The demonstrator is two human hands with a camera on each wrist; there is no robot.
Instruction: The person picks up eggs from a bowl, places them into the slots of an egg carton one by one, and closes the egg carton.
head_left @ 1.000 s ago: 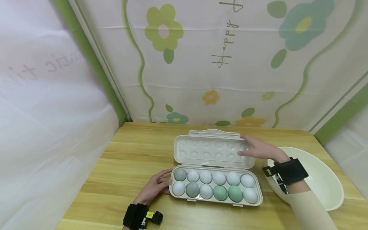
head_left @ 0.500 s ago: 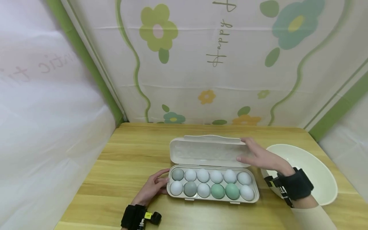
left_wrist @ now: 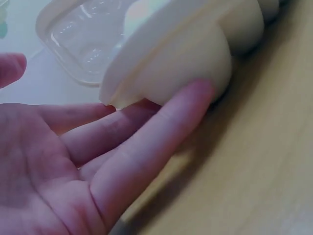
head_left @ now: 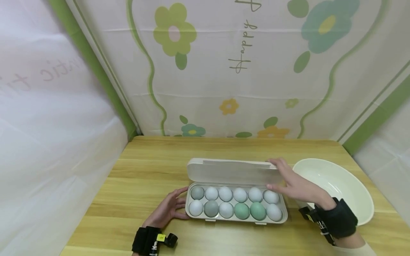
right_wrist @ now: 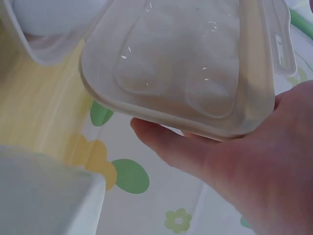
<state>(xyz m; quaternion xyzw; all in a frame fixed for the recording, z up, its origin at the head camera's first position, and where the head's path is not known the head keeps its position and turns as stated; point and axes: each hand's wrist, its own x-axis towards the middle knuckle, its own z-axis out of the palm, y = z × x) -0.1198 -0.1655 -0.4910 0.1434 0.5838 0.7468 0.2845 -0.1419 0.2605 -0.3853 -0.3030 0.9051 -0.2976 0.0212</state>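
Note:
A white plastic egg box [head_left: 230, 220] lies on the table, with two rows of eggs in its cups: white, grey and two green eggs [head_left: 241, 211]. Its hinged lid [head_left: 230, 172] stands raised and tilted along the far side. My right hand [head_left: 299, 186] grips the lid's right end, thumb at the near edge and fingers at the top edge; the right wrist view shows the thumb against the lid's rim [right_wrist: 161, 117]. With fairly straight fingers, my left hand [head_left: 168, 209] touches the box's left end, a fingertip against the rounded cup underside [left_wrist: 181, 68].
A large cream bowl [head_left: 339, 188] stands at the right, partly behind my right wrist. Printed fabric [head_left: 205, 78] hangs behind the wooden table [head_left: 150, 156] and along its sides. Black straps with small cameras sit on both wrists.
The lid has swung up from lying back, its top edge coming toward me with my right hand. My left hand stays at the box's left end, its fingers a little more spread.

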